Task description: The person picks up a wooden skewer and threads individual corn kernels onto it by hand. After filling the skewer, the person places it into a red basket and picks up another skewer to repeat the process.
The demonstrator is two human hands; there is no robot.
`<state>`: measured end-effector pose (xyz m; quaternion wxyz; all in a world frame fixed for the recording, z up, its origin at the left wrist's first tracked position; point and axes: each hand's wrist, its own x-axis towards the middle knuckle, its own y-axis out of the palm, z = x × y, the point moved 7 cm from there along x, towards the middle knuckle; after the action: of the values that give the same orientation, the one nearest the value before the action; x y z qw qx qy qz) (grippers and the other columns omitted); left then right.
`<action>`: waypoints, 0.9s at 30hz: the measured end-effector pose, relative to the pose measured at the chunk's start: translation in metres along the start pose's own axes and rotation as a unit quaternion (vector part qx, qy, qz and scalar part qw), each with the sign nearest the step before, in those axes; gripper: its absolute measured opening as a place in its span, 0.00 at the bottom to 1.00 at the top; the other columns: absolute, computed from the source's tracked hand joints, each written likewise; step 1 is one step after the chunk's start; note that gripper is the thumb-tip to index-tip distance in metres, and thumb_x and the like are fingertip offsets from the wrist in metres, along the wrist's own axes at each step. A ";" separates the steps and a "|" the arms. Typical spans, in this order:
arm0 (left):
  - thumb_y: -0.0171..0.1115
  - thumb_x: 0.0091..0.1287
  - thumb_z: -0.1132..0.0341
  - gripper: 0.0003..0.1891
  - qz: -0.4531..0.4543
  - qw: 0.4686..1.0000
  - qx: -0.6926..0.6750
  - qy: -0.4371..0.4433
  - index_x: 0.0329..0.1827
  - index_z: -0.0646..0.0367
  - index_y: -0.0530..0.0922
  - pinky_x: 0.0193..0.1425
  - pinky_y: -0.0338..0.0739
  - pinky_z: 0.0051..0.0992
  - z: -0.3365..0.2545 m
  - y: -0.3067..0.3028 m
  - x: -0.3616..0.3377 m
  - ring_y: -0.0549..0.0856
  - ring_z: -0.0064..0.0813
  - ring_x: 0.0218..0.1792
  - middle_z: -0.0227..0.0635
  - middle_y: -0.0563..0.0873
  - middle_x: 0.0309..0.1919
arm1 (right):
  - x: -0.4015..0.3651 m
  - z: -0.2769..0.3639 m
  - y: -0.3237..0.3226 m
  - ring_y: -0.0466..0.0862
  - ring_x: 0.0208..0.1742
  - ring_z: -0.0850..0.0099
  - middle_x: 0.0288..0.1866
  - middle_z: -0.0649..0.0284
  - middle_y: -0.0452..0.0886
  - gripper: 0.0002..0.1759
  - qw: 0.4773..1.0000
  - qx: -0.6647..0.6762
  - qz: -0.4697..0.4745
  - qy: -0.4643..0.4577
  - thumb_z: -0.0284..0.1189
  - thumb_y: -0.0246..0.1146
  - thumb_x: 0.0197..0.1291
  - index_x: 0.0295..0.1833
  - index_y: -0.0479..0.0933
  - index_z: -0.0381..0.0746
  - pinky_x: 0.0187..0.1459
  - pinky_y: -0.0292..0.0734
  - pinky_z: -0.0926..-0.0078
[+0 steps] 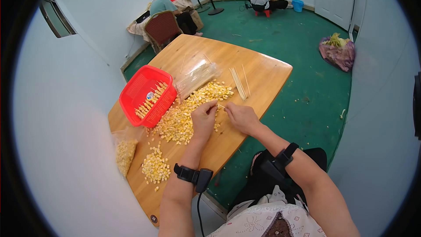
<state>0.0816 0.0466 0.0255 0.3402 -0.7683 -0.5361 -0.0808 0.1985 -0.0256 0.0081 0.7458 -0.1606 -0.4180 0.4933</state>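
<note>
Over the near edge of a spread pile of yellow corn kernels (182, 116), my two hands are close together. My right hand (242, 117) pinches a thin bamboo skewer (221, 105), whose short visible length points toward the left hand. My left hand (205, 120) is closed in a pinch at the skewer's other end; whatever its fingertips hold is too small to make out. A red plastic basket (127, 98) at the left contains several skewers threaded with corn (151, 101).
Loose skewers (238, 83) and a clear bag of skewers (197, 79) lie beyond the pile on the wooden table (258, 68). A smaller kernel heap (155, 166) and a bagful of kernels (126, 156) are at the left. Two people sit farther back; a purple sack (337, 57) stands on the floor.
</note>
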 end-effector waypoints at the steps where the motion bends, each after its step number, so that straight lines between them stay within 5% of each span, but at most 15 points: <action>1: 0.60 0.58 0.78 0.09 0.002 1.000 0.001 -0.003 0.42 0.66 0.81 0.34 0.77 0.16 -0.001 0.000 0.000 0.83 0.18 0.30 0.35 0.85 0.30 | 0.000 0.001 0.000 0.78 0.29 0.51 0.25 0.50 0.78 0.11 1.000 -0.007 0.012 0.003 0.35 0.49 0.63 0.38 0.68 0.37 0.31 0.71 0.55; 17: 0.60 0.57 0.80 0.09 0.073 0.997 0.022 0.010 0.40 0.68 0.81 0.36 0.78 0.18 -0.022 0.013 -0.007 0.83 0.20 0.29 0.37 0.86 0.29 | -0.001 0.001 0.002 0.78 0.26 0.51 0.22 0.50 0.78 0.10 0.999 -0.029 0.018 -0.007 0.33 0.49 0.62 0.39 0.67 0.37 0.27 0.71 0.55; 27: 0.60 0.58 0.78 0.08 0.042 0.999 0.025 0.007 0.39 0.67 0.81 0.36 0.78 0.18 -0.019 0.010 -0.005 0.83 0.19 0.30 0.36 0.85 0.29 | 0.001 -0.002 0.000 0.78 0.28 0.50 0.25 0.50 0.78 0.10 1.000 0.013 0.001 0.006 0.33 0.50 0.62 0.39 0.68 0.37 0.29 0.71 0.55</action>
<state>0.0925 0.0288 0.0333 0.3662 -0.7808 -0.5028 -0.0579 0.2001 -0.0248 0.0075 0.7498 -0.1546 -0.4065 0.4986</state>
